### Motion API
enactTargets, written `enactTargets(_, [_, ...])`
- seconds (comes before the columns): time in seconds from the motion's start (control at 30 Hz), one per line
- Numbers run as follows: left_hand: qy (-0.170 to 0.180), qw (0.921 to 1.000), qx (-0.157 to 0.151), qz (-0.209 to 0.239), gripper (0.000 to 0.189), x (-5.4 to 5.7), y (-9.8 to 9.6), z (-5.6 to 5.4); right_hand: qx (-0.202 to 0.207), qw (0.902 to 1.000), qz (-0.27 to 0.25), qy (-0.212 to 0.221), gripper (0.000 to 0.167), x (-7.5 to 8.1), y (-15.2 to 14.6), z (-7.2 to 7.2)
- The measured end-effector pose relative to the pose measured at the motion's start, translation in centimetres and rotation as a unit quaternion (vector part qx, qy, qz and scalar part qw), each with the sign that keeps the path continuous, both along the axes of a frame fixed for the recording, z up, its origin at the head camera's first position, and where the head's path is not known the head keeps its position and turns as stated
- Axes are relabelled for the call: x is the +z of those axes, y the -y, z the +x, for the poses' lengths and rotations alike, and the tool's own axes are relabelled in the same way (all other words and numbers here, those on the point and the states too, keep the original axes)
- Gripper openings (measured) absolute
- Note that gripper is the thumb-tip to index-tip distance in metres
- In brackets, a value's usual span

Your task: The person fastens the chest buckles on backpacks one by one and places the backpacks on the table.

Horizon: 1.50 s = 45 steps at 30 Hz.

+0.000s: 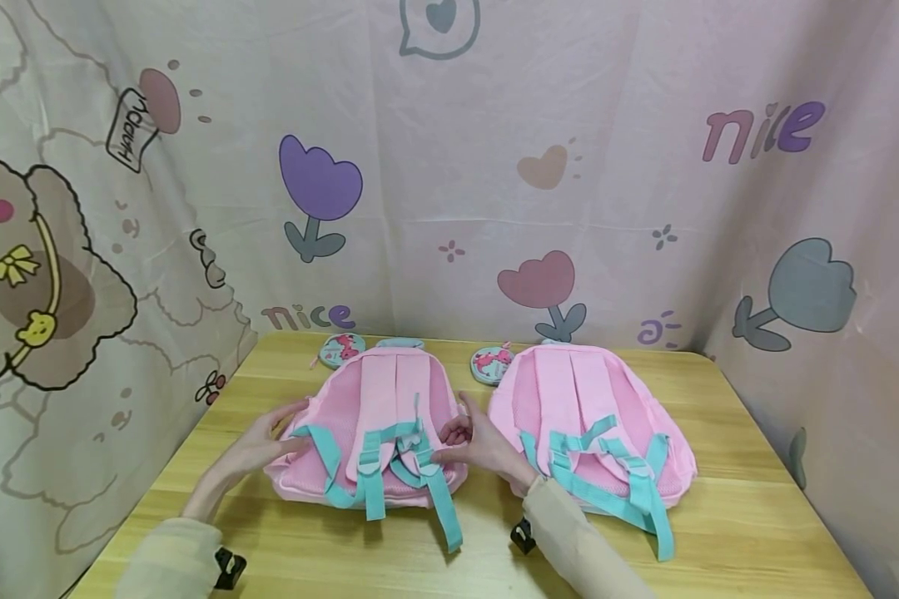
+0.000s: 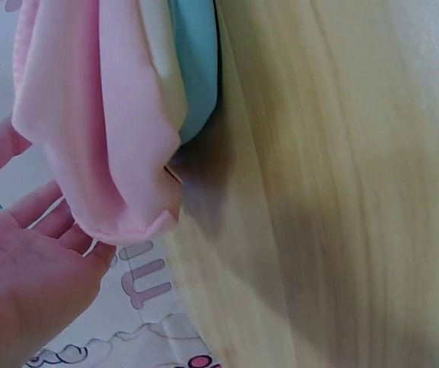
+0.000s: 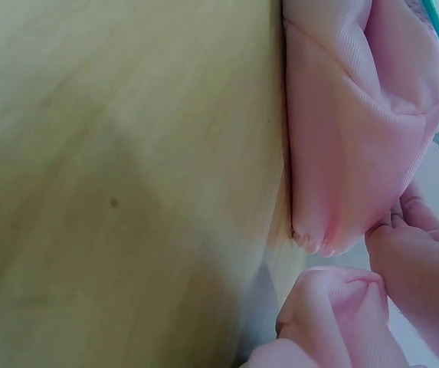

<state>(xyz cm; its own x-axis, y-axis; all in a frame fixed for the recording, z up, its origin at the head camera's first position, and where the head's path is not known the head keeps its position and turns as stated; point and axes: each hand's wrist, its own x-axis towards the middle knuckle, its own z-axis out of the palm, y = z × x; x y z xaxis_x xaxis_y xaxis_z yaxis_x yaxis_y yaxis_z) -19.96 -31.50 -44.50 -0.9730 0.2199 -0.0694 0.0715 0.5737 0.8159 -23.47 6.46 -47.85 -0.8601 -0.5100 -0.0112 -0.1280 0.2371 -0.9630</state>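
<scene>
Two pink backpacks lie side by side on the wooden table, shoulder straps facing up. Both my hands are at the left backpack. My left hand touches its left side, the thumb over the edge near a teal strap. In the left wrist view, the fingers spread loosely behind the pink fabric. At its right side, my right hand has the thumb by the teal strap buckle and the index finger extended, the other fingers bent. In the right wrist view, knuckles meet the bag's side.
The right backpack lies just beyond my right hand, its teal straps trailing toward the front. Round patterned pouches sit behind the bags. A printed curtain hangs around the wooden table.
</scene>
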Motion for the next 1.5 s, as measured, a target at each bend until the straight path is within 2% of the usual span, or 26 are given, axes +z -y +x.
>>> enactTargets(0.13, [-0.019,0.9997,-0.015,0.004,0.068,0.3,-0.7,0.1,0.013,0.9992,0.019,-0.034,0.088,0.0,-0.1,-0.1])
enactTargets(0.27, [-0.052,0.9982,-0.03,0.001,0.053,0.5,-1.5,0.1,0.028,0.997,0.035,-0.063,0.064,0.0,-0.1,-0.1])
enactTargets(0.4, [-0.081,0.9959,-0.04,-0.005,0.042,0.6,-2.2,-0.1,0.037,0.9966,0.037,-0.064,0.05,0.0,-0.2,-0.1])
enactTargets(0.53, [-0.092,0.9944,-0.052,-0.009,0.037,0.7,-2.8,-0.3,0.036,0.9964,0.045,-0.062,0.044,0.0,-0.2,0.0])
enactTargets(0.63, [-0.071,0.995,-0.068,0.014,0.038,0.9,-3.1,-0.5,0.038,0.9961,0.046,-0.065,0.042,0.0,-0.2,0.1])
enactTargets(0.73, [-0.043,0.9933,-0.098,0.042,0.043,1.1,-3.4,-1.0,0.039,0.9961,0.045,-0.065,0.041,0.0,-0.2,0.1])
enactTargets(0.8, [-0.016,0.9925,-0.106,0.06,0.049,1.1,-3.7,-1.2,0.039,0.9961,0.045,-0.064,0.041,0.0,-0.2,0.2])
enactTargets(0.87, [-0.003,0.9912,-0.116,0.063,0.054,1.1,-4.2,-1.5,0.039,0.9961,0.048,-0.064,0.041,0.0,-0.2,0.1])
enactTargets(1.2, [0.071,0.9873,-0.127,0.063,0.072,1.8,-6.6,-1.9,0.043,0.9955,0.056,-0.063,0.042,-0.2,0.0,0.1])
enactTargets(1.5, [0.092,0.985,-0.134,0.06,0.076,1.5,-7.6,-2.5,0.04,0.996,0.058,-0.056,0.041,-0.2,0.1,0.0])
